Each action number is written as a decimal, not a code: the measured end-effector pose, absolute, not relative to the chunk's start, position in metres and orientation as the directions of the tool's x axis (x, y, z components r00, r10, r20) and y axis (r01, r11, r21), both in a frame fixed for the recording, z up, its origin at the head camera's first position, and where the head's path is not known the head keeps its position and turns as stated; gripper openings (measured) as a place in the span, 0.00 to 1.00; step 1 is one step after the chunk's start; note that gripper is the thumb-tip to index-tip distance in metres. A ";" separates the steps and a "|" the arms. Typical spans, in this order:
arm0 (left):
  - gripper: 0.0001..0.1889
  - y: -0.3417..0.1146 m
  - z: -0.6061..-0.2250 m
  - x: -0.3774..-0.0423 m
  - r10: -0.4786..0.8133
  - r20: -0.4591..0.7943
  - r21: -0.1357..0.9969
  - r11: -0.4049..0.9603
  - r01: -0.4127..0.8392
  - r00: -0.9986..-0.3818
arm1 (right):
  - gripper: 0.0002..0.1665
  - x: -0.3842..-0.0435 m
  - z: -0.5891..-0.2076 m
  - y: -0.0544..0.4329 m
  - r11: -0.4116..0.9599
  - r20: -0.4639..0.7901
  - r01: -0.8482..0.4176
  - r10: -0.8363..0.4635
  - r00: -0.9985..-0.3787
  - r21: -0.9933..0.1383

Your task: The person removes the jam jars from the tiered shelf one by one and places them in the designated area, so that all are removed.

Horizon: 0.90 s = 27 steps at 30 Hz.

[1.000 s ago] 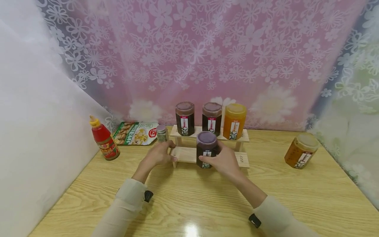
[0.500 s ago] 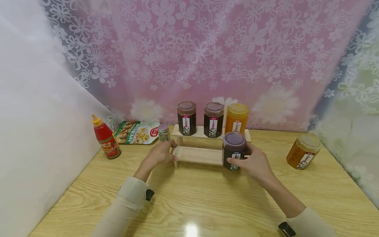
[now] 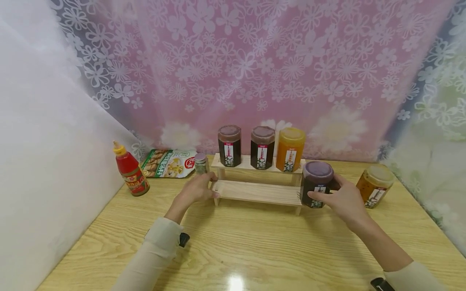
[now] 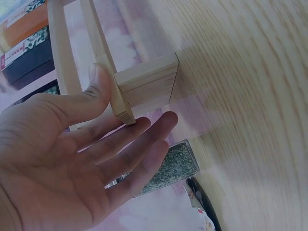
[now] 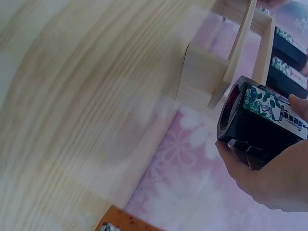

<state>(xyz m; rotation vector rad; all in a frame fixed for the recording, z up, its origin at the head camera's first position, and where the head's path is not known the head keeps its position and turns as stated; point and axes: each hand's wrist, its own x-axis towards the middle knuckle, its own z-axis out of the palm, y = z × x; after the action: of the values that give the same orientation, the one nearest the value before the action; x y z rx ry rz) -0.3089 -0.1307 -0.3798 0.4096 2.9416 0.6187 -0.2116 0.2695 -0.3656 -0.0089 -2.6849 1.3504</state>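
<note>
In the head view my right hand (image 3: pixel 347 202) grips a dark hexagonal jam jar (image 3: pixel 316 184) with a purple-grey lid, just off the right end of a two-step wooden rack (image 3: pixel 258 193). The right wrist view shows the base of this jar (image 5: pixel 269 122) raised clear of the table, fingers under one side and thumb across the label. My left hand (image 3: pixel 198 188) holds the rack's left end. In the left wrist view its thumb lies on the lower board (image 4: pixel 115 91) and the fingers reach beneath. A small spice jar (image 3: pixel 201 163) stands behind these fingers.
Two dark jam jars (image 3: pixel 229 147) and an orange one (image 3: pixel 290 150) stand on the rack's upper step. An amber jar (image 3: pixel 375 186) stands to the right of my right hand. At left are a red sauce bottle (image 3: pixel 132 171) and a green-and-white food packet (image 3: pixel 169 163).
My right hand has carried the dark jar rightward, from in front of the lower step to beyond the rack's right end. The left hand has stayed on the rack.
</note>
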 end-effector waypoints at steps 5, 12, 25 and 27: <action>0.27 -0.130 -0.379 -0.309 0.279 -0.047 0.404 0.883 0.237 -0.959 | 0.56 -0.214 -0.369 0.284 0.585 0.128 -0.053 0.087 -0.988 -0.809; 0.27 -0.129 -0.381 -0.309 0.277 -0.056 0.410 0.882 0.231 -0.959 | 0.58 -0.215 -0.375 0.297 0.552 0.086 -0.025 0.086 -0.993 -0.834; 0.27 -0.129 -0.378 -0.309 0.281 -0.041 0.409 0.880 0.241 -0.959 | 0.65 -0.223 -0.386 0.321 0.592 -0.014 0.106 0.158 -0.987 -0.799; 0.28 -0.129 -0.379 -0.309 0.282 -0.041 0.407 0.881 0.242 -0.958 | 0.65 -0.223 -0.388 0.324 0.592 -0.023 0.118 0.167 -0.986 -0.798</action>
<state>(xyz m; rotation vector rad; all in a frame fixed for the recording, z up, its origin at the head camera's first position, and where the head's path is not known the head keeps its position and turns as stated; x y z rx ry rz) -0.3087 -0.1289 -0.3787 0.4120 2.9496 0.6196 -0.2231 0.3239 -0.3879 -0.2467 -2.7538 1.3737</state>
